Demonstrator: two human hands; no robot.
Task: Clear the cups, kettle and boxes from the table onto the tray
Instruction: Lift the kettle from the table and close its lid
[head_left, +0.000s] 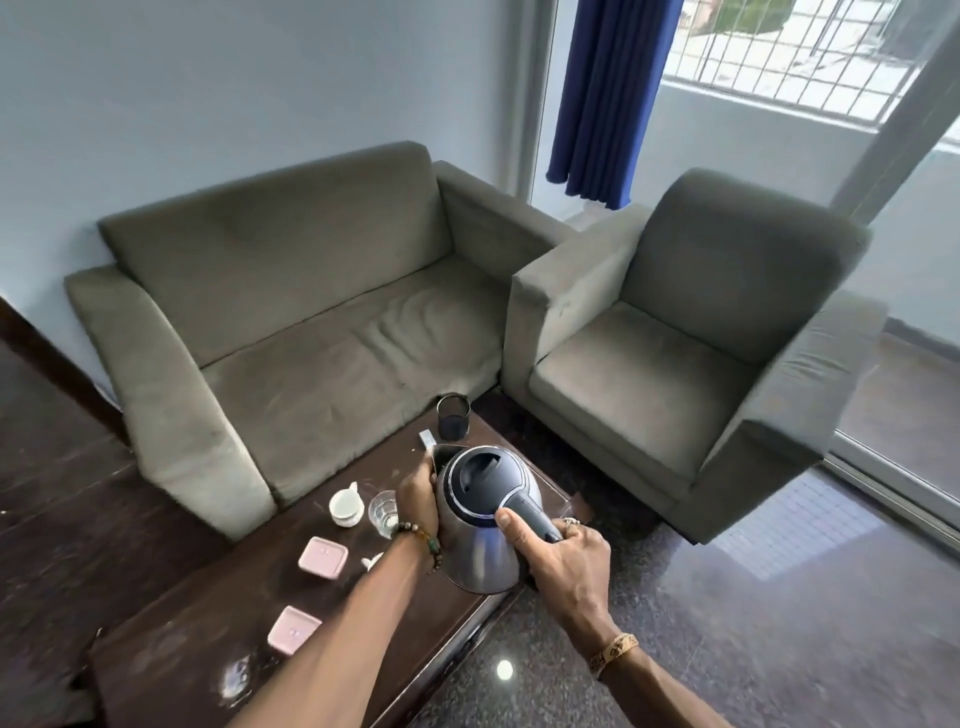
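Observation:
A steel kettle (480, 551) with a dark lid is lifted over the right part of the dark wooden table (218, 618). My right hand (563, 558) grips its handle, thumb along the top. My left hand (418, 496) is cupped against the kettle's left side. Behind the kettle a dark tray edge (442, 451) shows, mostly hidden. Left of my hands stand a white cup (345, 505) and a clear glass (383, 512). Two pink boxes lie nearer, one (322, 557) by my left wrist and one (294, 628) closer to me.
A dark cylindrical holder (453, 415) stands at the table's far end with a small white packet (427, 439) beside it. A small white item (373, 560) peeks from under my left forearm. A grey sofa (311, 322) and grey armchair (675, 353) border the table.

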